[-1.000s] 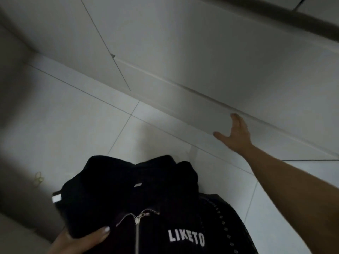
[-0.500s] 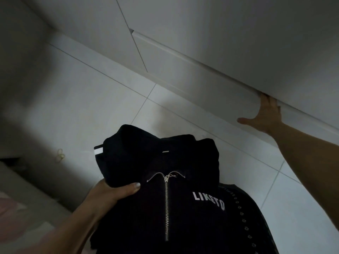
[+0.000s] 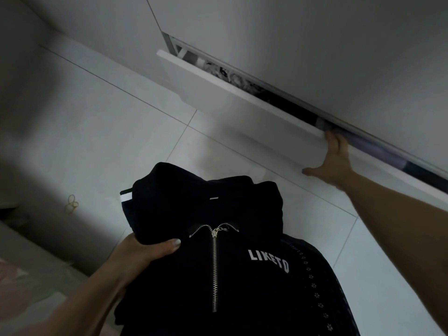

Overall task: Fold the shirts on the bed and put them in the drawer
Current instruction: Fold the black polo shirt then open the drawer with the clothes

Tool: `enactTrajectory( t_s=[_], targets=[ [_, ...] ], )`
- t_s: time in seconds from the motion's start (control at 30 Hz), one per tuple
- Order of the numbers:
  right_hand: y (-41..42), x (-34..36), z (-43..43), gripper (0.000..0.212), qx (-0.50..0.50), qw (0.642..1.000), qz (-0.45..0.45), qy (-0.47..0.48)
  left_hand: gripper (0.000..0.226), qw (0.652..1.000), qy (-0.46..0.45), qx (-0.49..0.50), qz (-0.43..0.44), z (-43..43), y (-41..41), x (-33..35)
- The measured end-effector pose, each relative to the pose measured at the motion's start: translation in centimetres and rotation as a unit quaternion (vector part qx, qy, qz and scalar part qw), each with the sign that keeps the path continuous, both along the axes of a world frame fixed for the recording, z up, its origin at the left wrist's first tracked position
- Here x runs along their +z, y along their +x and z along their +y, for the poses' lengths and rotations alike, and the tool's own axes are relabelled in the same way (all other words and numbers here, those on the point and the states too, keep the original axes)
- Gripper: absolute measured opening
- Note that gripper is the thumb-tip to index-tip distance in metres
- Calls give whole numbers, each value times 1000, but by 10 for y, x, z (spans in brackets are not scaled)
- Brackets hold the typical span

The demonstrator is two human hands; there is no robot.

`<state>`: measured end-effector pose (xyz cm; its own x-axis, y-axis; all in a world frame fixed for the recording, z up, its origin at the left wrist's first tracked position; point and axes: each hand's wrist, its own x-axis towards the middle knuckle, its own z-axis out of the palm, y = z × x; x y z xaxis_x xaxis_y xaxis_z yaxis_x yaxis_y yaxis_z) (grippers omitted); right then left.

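Note:
A stack of folded black shirts [image 3: 218, 251] fills the lower middle; the top one has a silver zip and white "LIKETO" lettering. My left hand [image 3: 148, 251] grips the stack's left edge, thumb on top. The white drawer [image 3: 242, 103] at the base of the wardrobe stands slightly pulled out, and dark and patterned clothes show in the gap. My right hand [image 3: 334, 161] holds the drawer front's top edge, fingers hooked over it and thumb spread against the front.
Pale floor tiles [image 3: 109, 132] lie between me and the wardrobe [image 3: 315, 44]. A small yellow rubber band [image 3: 71, 204] lies on the floor at left. The bed's edge with pink fabric [image 3: 14, 282] shows at lower left.
My right hand reached the drawer's top edge and pulled it out, so a gap now shows clothes inside. The stack of shirts rose further into view with my left hand.

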<state>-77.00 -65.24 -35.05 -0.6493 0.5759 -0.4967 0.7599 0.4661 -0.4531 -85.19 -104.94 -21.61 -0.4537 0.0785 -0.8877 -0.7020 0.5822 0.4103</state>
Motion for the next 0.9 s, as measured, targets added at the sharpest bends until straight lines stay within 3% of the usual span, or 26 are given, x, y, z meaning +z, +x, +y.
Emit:
enactTrajectory(
  t_s=[0.1,0.23,0.3,0.73,0.9],
  targets=[
    [21,-2,-25,114,5,999,33,-10,87,1000,-2,16,-3,-9,4,6],
    [46,-4,-62,103,16,999,14,-26,34,1000,0,26,15,-21,13,14],
    [57,-2,-81,100,13,999,12,-34,21,999,-3,31,9,-28,18,16],
    [115,9,-173,98,3,995,-11,-98,24,1000,-23,5,11,-55,18,28],
    [117,18,-189,98,-10,994,-42,-98,23,999,-36,-4,-26,-60,21,32]
  ],
)
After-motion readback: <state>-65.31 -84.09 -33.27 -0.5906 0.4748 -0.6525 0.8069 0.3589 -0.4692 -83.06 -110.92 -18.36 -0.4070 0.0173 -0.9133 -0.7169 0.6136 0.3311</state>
